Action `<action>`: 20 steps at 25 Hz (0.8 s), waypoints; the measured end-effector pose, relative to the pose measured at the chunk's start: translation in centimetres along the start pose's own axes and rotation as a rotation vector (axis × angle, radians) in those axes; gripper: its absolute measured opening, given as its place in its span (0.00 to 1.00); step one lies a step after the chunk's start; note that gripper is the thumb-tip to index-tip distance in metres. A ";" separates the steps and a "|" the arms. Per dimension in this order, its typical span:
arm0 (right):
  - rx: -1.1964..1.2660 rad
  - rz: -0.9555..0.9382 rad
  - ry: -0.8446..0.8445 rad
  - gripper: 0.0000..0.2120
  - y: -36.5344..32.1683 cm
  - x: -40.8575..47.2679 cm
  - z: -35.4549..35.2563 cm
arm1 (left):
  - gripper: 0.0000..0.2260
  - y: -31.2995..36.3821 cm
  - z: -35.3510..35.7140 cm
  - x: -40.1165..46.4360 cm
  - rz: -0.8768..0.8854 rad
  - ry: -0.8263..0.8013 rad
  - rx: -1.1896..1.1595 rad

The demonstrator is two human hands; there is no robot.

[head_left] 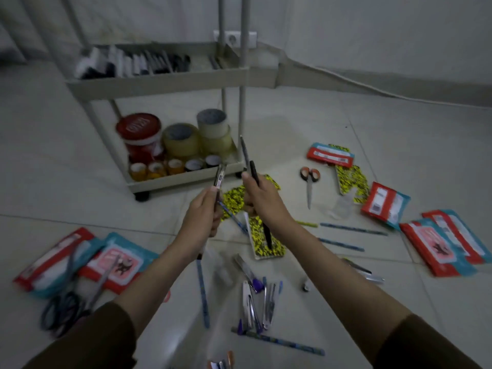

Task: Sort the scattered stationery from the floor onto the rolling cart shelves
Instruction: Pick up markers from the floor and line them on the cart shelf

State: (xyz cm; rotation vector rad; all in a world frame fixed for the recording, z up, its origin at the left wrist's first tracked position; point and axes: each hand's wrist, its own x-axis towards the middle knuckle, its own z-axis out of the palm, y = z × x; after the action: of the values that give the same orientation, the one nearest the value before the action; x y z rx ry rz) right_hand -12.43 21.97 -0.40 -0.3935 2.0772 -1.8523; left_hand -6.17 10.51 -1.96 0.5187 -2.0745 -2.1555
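Observation:
My left hand (202,217) grips a dark pen (218,177) that points up toward the cart. My right hand (262,201) holds two dark pens (249,161) upright. Both hands hover in front of the white rolling cart (183,179). Its upper shelf (159,83) carries a row of pens and markers (138,62). The lower shelf holds tape rolls (183,139) and a red-lidded tub (141,134). More pens (255,299) and blue pencils (202,291) lie scattered on the floor below my arms.
Red-and-teal packets (80,262) lie at the left with dark scissors (64,310), and more packets (442,243) at the right. Red-handled scissors (309,187) and yellow-black patterned cards (266,241) lie mid-floor. A wall socket (233,38) and cable sit behind the cart.

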 end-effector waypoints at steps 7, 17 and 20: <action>0.136 -0.191 -0.073 0.11 -10.6 5.3 6.1 | 0.09 12.0 -4.5 2.1 0.353 0.287 0.287; 0.281 -0.124 -0.179 0.12 -18.9 10.3 5.4 | 0.09 18.1 -4.1 4.8 0.329 0.327 0.458; 0.388 0.112 -0.253 0.13 -19.2 12.6 5.1 | 0.08 18.0 -4.1 6.7 0.326 0.436 0.366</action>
State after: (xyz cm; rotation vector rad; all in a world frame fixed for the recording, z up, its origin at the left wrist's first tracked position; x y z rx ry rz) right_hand -21.94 9.86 17.35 -0.3790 1.5037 -1.9643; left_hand -14.04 3.42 14.63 0.5723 -2.1177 -1.3516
